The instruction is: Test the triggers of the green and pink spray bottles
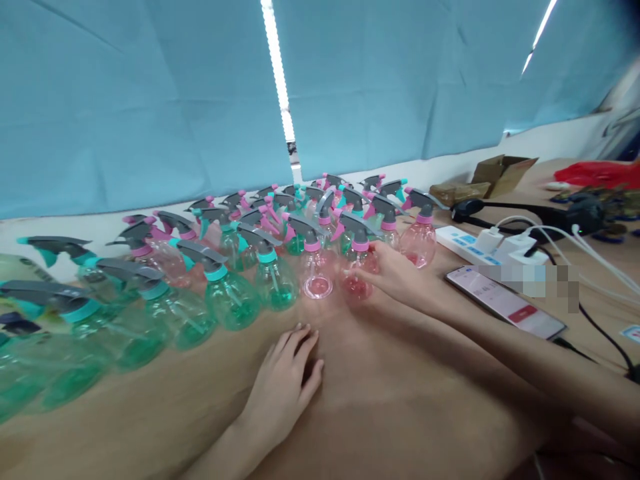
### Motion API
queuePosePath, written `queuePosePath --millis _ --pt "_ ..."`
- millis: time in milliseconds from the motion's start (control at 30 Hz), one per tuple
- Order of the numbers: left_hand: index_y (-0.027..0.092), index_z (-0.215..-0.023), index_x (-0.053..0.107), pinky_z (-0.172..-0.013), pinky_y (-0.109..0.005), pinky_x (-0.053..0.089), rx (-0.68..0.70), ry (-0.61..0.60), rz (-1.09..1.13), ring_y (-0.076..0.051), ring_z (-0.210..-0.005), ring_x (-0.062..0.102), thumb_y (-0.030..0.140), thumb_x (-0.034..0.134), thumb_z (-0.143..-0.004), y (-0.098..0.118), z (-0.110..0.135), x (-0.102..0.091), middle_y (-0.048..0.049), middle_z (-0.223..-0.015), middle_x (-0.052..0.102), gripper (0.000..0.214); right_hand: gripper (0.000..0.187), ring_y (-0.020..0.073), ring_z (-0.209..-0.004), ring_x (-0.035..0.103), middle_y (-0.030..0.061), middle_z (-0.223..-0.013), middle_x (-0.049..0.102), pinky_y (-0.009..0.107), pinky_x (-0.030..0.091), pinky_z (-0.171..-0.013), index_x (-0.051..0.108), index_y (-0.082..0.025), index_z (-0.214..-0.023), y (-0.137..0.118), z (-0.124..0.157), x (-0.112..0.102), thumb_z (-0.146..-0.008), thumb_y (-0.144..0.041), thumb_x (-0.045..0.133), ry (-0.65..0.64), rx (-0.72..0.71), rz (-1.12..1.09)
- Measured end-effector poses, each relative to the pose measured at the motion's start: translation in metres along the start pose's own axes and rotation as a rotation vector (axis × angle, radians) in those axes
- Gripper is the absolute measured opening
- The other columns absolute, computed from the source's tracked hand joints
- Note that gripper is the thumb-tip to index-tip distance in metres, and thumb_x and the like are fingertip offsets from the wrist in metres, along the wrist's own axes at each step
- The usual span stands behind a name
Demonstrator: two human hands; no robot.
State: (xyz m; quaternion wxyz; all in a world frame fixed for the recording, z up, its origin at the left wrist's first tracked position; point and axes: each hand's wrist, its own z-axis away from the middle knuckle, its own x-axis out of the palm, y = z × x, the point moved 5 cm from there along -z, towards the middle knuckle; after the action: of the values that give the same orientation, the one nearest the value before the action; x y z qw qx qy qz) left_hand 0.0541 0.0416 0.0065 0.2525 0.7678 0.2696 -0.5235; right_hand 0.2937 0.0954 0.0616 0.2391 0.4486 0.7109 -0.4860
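My right hand (387,270) reaches forward and has its fingers around a pink spray bottle (356,287) with a grey and pink trigger head, standing on the table. Just left of it stands another pink spray bottle (318,283). My left hand (285,373) lies on the tabletop, palm down with fingers apart, holding nothing. Ahead of that hand is a green spray bottle (277,287) with a turquoise collar. More green bottles (233,297) line the front row to the left. Behind them, several more pink and green bottles are crowded together, partly hidden.
A phone (505,303) lies on the table (400,400) right of my forearm. Beyond it are a white power strip (465,245) with plugged-in chargers, cables, a black headset-like strap (530,217) and an opened cardboard box (503,177). Blue sheeting (200,100) covers the wall behind.
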Motion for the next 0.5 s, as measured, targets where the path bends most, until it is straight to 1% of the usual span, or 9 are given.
queuePosePath --millis 133,233,367,500 --pt "0.015 -0.124 0.054 -0.097 -0.045 0.044 -0.001 0.001 0.0 -0.028 -0.119 0.051 0.026 0.044 -0.095 0.0009 -0.0003 -0.0008 -0.0119 -0.126 0.058 0.032 0.048 0.0302 -0.093 0.063 0.0136 -0.11 0.062 0.04 0.047 -0.073 0.05 -0.016 -0.11 -0.0039 0.0032 0.0012 -0.081 -0.055 0.054 0.009 -0.015 -0.001" --pt "0.015 -0.123 0.054 -0.097 -0.044 0.044 -0.001 0.0 0.002 -0.027 -0.119 0.051 0.026 0.043 -0.095 0.0022 -0.0004 -0.0022 -0.0122 -0.126 0.058 0.032 0.046 0.0314 -0.096 0.062 0.0143 -0.11 0.061 0.041 0.047 -0.074 0.05 -0.016 -0.11 -0.0052 0.0021 0.004 -0.082 -0.052 0.055 0.022 -0.016 0.007" --pt "0.013 -0.123 0.055 -0.097 -0.046 0.043 -0.002 -0.007 0.009 -0.028 -0.119 0.05 0.026 0.043 -0.095 0.0029 -0.0008 -0.0024 -0.0134 -0.126 0.057 0.032 0.05 0.0332 -0.095 0.061 0.0141 -0.107 0.062 0.042 0.047 -0.071 0.049 -0.016 -0.108 -0.0054 0.0006 0.0071 -0.08 -0.056 0.054 0.028 -0.007 0.023" --pt "0.013 -0.123 0.054 -0.097 -0.047 0.042 -0.007 -0.008 0.023 -0.028 -0.12 0.05 0.026 0.043 -0.095 0.0026 -0.0011 -0.0013 -0.0136 -0.126 0.057 0.032 0.049 0.032 -0.088 0.062 0.0133 -0.103 0.062 0.04 0.046 -0.065 0.049 -0.016 -0.106 -0.0042 0.0017 0.0071 -0.08 -0.058 0.053 0.032 0.003 0.037"
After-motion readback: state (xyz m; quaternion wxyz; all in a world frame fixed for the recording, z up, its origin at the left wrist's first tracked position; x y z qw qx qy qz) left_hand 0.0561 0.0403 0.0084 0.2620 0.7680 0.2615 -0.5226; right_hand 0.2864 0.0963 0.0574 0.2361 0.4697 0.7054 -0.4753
